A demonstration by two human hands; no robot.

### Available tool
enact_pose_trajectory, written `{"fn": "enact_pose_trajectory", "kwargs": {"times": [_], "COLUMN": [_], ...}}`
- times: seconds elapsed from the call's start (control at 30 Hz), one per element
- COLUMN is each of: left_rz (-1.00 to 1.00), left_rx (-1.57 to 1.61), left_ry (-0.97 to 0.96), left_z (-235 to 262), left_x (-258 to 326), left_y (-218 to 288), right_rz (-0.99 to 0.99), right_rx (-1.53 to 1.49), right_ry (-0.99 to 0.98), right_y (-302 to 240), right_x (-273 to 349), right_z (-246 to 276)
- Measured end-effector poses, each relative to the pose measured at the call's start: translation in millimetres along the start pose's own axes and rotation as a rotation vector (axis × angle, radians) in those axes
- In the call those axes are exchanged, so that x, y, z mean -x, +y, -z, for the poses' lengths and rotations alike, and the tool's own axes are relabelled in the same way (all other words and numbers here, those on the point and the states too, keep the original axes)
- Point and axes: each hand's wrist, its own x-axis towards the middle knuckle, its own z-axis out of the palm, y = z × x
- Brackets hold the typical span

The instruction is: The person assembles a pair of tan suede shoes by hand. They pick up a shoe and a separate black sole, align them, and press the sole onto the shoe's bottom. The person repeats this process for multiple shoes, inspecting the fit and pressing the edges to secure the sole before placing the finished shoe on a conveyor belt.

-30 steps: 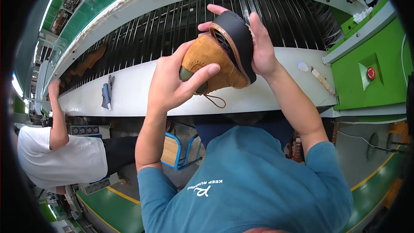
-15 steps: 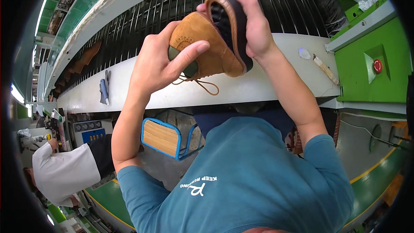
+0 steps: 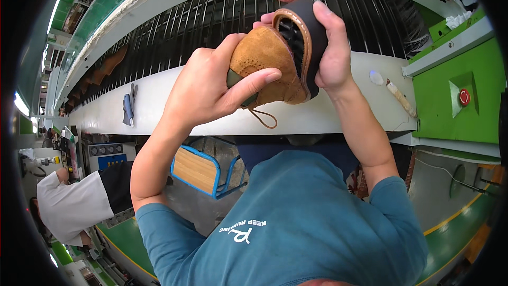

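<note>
A tan suede shoe upper [image 3: 263, 53] with punched holes, a green patch and a thin tan lace [image 3: 268, 122] is held up over the white ledge. My left hand [image 3: 209, 85] grips the upper, its thumb lying across the side. Closed around a dark sole [image 3: 313, 32] with a tan stitched edge, my right hand [image 3: 334, 55] has its thumb over the outer face and fingertips showing past the far side. Upper and sole meet at the lower end and stand apart above, where the sole's black inside shows.
Behind the white ledge [image 3: 174, 111] runs a bed of dark metal rollers [image 3: 211, 21] with brown pieces at its left. A blue-handled knife [image 3: 128, 108] and a whitish brush-like tool [image 3: 400, 98] lie on the ledge. A red button [image 3: 464, 97] sits on the green housing. A co-worker [image 3: 79, 198] is at left.
Both hands, with the upper and sole between them, have shifted right and slightly down in view. The grips stay much the same.
</note>
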Motion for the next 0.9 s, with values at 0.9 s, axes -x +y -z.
{"fn": "enact_pose_trajectory", "kwargs": {"times": [0.9], "left_rz": [-0.094], "left_rx": [-0.109], "left_ry": [0.019], "left_z": [-5], "left_x": [-15], "left_y": [7], "right_rz": [-0.019], "right_rx": [0.436], "right_ry": [-0.039], "right_y": [-29], "right_x": [2], "right_z": [1]}}
